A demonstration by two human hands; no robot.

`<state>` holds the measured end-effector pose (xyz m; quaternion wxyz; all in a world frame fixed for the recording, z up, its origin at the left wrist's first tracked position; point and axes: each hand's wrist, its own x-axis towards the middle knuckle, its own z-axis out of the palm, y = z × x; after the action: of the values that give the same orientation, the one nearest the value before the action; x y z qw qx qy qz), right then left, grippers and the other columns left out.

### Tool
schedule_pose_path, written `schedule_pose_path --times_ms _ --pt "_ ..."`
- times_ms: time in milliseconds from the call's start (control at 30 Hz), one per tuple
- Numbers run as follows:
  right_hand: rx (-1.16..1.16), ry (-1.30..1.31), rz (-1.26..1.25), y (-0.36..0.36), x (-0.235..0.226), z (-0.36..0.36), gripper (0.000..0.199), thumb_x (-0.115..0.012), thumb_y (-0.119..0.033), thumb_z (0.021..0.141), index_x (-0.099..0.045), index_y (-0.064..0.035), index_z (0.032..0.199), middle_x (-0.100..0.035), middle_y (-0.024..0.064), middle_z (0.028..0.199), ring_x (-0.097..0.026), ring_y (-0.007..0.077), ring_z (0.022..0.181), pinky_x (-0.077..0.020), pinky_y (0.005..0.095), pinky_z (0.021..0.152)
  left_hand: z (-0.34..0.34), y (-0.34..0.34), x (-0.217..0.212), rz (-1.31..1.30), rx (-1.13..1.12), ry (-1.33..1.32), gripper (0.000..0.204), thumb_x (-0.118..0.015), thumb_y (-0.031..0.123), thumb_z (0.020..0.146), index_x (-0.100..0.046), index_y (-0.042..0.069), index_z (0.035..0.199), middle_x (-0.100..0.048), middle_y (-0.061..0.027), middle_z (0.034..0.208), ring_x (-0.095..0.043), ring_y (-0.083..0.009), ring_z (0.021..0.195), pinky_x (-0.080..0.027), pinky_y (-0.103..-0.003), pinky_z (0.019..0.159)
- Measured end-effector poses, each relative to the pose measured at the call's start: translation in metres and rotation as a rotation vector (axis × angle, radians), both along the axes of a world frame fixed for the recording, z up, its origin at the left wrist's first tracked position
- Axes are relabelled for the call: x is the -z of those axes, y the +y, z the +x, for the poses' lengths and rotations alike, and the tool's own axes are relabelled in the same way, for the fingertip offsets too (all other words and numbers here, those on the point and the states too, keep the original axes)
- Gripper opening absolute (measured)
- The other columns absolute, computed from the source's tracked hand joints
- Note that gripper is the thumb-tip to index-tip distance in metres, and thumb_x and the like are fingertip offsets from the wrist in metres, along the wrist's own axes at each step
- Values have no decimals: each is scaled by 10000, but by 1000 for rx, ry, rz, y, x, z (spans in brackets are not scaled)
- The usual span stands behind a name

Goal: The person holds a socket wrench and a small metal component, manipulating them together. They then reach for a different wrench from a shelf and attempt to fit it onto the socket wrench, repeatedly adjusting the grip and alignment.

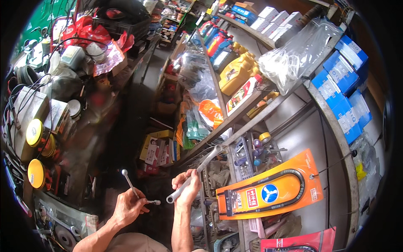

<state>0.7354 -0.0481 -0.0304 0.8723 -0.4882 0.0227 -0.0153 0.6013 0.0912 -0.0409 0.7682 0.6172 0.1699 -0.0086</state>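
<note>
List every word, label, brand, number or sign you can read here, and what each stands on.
Printed wording isn't copied here; it stands on:
Orange hanging package: red label, round blue emblem, other lettering.
Blue boxes: white lettering.
White boxes: print too small to read.
Thin metal tool in left hand, thicker tool in right hand: no readable marks.

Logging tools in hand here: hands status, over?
Left hand: slim silver metal tool gripped. Right hand: grey metal tube gripped. Flat orange lock package hangs rightward, untouched.
</note>
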Motion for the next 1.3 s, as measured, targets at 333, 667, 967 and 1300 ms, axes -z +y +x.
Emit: schedule_pose_path --times_ms 333,667,967,1300 --pt "10 -150 -197 -26 -14 -30 371 -495 -426 943 -500 -73 830 -527 62 565 -440 112 436 -288 227 408 5 14 4 -250 -117 -75 188 -678 163 871 -539 37 892 -684 -127 828 -693 -196 655 -551 -269 526" --pt "-157 -146 206 -56 -29 -63 326 -485 -364 978 -549 -45 945 -647 171 857 -611 252 535 -503 341 463 -3 20 -5 -460 4 -165 197 -694 156 859 -547 40 919 -684 -143 862 -689 -190 648 -552 -258 550" --pt "-351 62 525 -60 -29 -75 295 -477 -323 988 -569 -46 946 -634 127 811 -580 182 529 -507 269 430 -6 18 -17 -596 209 -306 189 -690 124 858 -546 20 923 -687 -173 834 -673 -164 589 -542 -237 530" --pt "-407 5 367 -45 -40 -80 279 -480 -297 989 -560 -38 921 -633 150 792 -566 205 502 -496 295 412 -7 19 -5 -881 313 -316 95 -640 50 873 -570 13 925 -681 -195 849 -658 -178 557 -526 -250 531"
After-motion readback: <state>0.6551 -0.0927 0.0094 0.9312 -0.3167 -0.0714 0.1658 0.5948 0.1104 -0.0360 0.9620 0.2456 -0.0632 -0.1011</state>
